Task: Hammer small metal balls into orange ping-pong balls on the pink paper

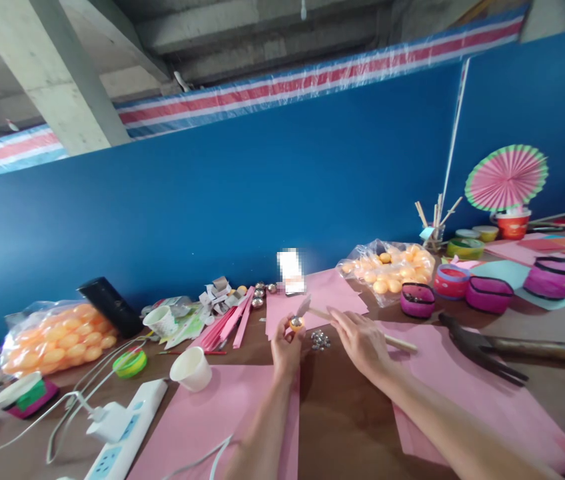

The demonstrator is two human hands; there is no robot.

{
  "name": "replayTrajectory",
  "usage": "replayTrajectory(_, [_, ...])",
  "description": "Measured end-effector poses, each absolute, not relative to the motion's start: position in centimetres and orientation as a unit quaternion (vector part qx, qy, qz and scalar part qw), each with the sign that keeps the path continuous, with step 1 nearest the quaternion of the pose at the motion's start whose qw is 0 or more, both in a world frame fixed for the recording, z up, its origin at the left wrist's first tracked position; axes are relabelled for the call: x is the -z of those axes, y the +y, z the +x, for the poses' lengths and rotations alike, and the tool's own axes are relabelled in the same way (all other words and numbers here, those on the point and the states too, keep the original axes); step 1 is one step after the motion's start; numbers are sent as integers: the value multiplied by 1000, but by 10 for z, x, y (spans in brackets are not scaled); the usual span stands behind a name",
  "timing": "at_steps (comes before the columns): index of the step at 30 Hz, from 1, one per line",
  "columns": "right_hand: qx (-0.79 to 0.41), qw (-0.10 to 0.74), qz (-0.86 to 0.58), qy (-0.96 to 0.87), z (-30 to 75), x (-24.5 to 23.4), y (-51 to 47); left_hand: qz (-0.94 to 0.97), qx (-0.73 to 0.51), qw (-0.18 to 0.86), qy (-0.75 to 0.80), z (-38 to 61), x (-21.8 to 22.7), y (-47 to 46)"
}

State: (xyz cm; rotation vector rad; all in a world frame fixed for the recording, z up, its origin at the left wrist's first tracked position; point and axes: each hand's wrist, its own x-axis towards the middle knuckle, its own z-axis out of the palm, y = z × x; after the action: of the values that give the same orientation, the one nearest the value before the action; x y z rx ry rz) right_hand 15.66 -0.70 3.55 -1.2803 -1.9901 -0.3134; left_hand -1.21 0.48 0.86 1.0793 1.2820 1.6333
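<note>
My left hand (286, 347) is closed around a small orange ball (297, 325) with silvery pieces on its upper side. Pinched in my right hand (360, 337) is a thin wooden-handled tool (401, 343). Its flat grey blade-like tip (304, 307) points at the ball, close to its top; whether they touch I cannot tell. Between my hands, a little pile of small shiny silver pieces (320, 341) lies on the brown table (342, 413). My right hand's fingertips are partly hidden behind the hand.
Pink paper sheets (202, 413) cover parts of the table. Bags of orange balls stand left (62, 337) and back right (392, 270). A hammer (487, 347) lies at right, near purple pouches (490, 295). At left are a white cup (191, 370) and a power strip (127, 437).
</note>
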Motion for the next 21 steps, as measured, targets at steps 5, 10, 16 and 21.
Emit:
replayTrajectory(5, [147, 350, -495, -782, 157, -36, -6, 437, -640, 394, 494, -11, -10, 3])
replayTrajectory(10, [147, 360, -502, -773, 159, -39, -7, 463, -637, 367, 495, -12, -9, 5])
replayTrajectory(16, [148, 349, -499, -779, 158, -36, -6, 468, -632, 379, 488, -13, -2, 5])
replayTrajectory(21, [155, 354, -501, -774, 158, -35, -5, 473, -635, 348, 502, -13, -4, 5])
